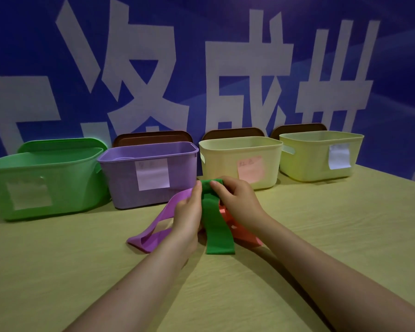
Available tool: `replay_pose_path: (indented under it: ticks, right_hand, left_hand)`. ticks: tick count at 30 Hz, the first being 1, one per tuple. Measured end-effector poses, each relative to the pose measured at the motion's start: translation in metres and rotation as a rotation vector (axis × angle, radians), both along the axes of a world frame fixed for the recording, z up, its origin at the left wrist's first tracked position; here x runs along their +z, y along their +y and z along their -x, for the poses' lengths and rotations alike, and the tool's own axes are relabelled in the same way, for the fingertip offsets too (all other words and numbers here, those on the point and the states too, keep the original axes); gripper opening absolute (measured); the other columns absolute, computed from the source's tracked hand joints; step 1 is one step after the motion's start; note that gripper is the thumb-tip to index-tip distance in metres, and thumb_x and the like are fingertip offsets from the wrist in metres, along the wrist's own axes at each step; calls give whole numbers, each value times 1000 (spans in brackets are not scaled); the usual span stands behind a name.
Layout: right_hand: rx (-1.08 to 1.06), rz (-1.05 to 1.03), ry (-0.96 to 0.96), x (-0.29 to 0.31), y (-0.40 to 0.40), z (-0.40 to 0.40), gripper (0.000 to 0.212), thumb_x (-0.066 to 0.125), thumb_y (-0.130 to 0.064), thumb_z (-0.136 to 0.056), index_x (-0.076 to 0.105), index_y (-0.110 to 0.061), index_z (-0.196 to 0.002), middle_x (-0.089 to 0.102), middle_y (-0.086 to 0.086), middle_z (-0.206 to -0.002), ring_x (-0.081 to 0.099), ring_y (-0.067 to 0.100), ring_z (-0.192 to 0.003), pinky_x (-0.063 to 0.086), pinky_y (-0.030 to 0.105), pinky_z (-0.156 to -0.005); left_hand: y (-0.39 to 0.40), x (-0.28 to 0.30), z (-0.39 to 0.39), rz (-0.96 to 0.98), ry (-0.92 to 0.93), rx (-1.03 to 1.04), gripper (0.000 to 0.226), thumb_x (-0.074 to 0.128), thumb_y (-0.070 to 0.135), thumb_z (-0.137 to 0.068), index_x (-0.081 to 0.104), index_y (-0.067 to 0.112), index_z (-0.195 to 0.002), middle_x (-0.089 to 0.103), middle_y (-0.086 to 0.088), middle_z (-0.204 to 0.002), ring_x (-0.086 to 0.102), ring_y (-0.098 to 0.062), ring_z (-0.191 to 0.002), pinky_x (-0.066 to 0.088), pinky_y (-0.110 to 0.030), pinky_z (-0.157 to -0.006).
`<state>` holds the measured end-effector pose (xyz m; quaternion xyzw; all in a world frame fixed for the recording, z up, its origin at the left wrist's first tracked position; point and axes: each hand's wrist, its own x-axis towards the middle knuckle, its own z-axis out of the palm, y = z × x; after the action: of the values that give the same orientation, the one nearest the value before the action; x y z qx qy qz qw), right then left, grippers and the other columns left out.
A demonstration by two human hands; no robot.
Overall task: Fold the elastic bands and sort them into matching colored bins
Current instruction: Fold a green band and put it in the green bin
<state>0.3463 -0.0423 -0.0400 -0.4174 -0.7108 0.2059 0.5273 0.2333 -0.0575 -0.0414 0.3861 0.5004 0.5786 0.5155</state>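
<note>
A green elastic band [217, 226] lies on the table, its far end lifted and doubled over. My left hand [188, 215] and my right hand [238, 200] both pinch that folded far end. Left of it a purple band [153, 226] stands in a loose loop, partly behind my left hand. A pink-red band [246, 237] lies under and right of the green one, mostly hidden. Along the back stand a green bin [46, 173], a purple bin [151, 173], a cream bin [242, 159] with a pink label, and a yellow bin [319, 154].
Each bin carries a paper label on its front. Brown lids [152, 137] lean behind the purple, cream and yellow bins, and a green lid behind the green bin. A blue wall with large white characters closes off the back. The wooden table [333, 224] stretches toward me.
</note>
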Motion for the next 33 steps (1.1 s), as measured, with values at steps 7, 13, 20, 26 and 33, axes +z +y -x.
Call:
replay_pose_path:
  ticks: [7,13,20,26,33]
  right_hand:
    - [-1,61,99,-1,1,2,26,55,-24,-97,63,-26,-72,57,-14,-54,51,-5,-53,37,13,-53]
    - [-73,-19,11,-5,11,-7,28,59,-25,-94,66,-19,-68,56,-5,-54,46,3,-52,36,25,-53]
    - [-191,39,53,-5,21,-23,22,57,-25,-95,75,-12,-89,68,-2,-69,61,5,-65,45,23,-61]
    - [-195,-286,-283,-6,11,-18,23,60,-22,-93,71,-12,-111,71,3,-93,62,12,-81,52,27,-74]
    - [44,-195,-443,5,-2,-14,30,57,-19,-96,64,-15,-124,58,-13,-92,50,-16,-75,37,3,-69]
  left_hand:
    - [0,1,-3,18,1,-10,28,51,48,-94,64,23,-94,71,-6,-90,68,-25,-84,56,-39,-76]
    - [-5,13,-1,-106,162,22,25,52,28,-97,60,22,-74,63,-3,-73,58,-19,-67,44,-26,-59]
    - [-6,11,-12,-138,267,15,29,58,28,-93,60,21,-65,64,-11,-76,60,-27,-78,51,-47,-76]
    - [-12,11,-5,-11,76,-10,33,49,42,-97,60,14,-81,57,-4,-61,52,-16,-52,40,-25,-49]
    - [-6,8,12,79,12,-25,36,50,50,-94,62,16,-89,47,0,-48,39,-13,-40,29,-21,-38]
